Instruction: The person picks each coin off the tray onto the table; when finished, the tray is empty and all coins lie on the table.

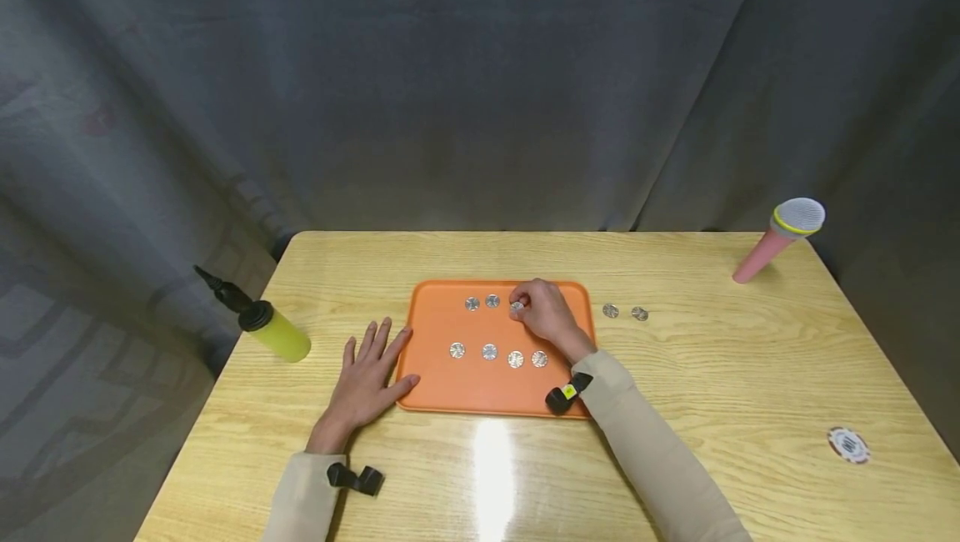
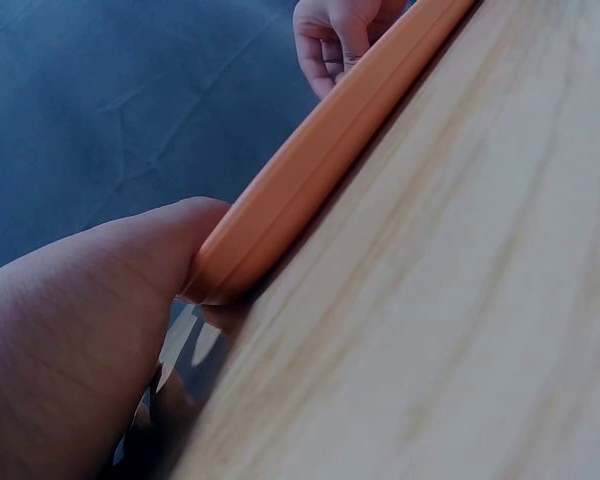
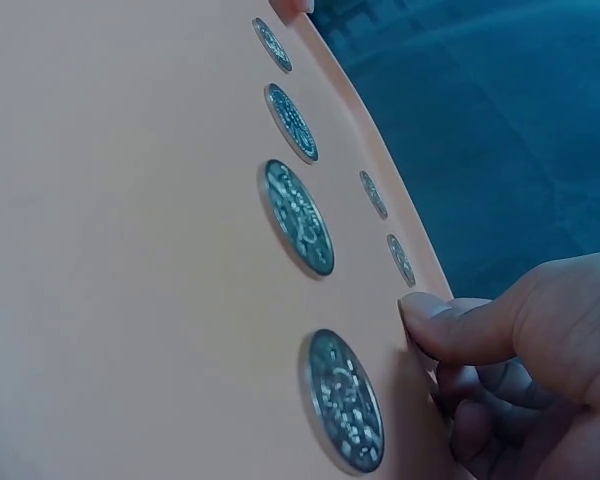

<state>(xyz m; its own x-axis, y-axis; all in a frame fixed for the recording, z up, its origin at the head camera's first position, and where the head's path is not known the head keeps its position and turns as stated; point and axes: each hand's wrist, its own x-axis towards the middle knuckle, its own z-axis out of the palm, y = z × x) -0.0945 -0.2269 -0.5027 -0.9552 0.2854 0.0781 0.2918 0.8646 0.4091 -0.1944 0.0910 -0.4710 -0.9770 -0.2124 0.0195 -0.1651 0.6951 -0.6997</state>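
Observation:
An orange tray (image 1: 480, 392) lies on the wooden table. My right hand (image 1: 546, 310) is over its back right part and pinches a silver coin (image 1: 517, 306) between thumb and fingers, low over the tray. To the left of that, two coins (image 1: 492, 301) form the back row. Several more coins (image 1: 490, 352) lie in a front row, seen large in the right wrist view, where the nearest coin (image 3: 346, 402) is beside my thumb (image 3: 430, 312). With fingers spread, my left hand (image 1: 367, 383) rests at the tray's left edge, its thumb (image 2: 180, 225) touching the rim.
Two silver coins (image 1: 625, 312) lie on the table right of the tray. A pink toy microphone (image 1: 763, 255) stands at the back right, and a poker chip (image 1: 848, 445) lies at the front right. At the left is a yellow-green bottle-shaped pump (image 1: 281, 337) with a black nozzle.

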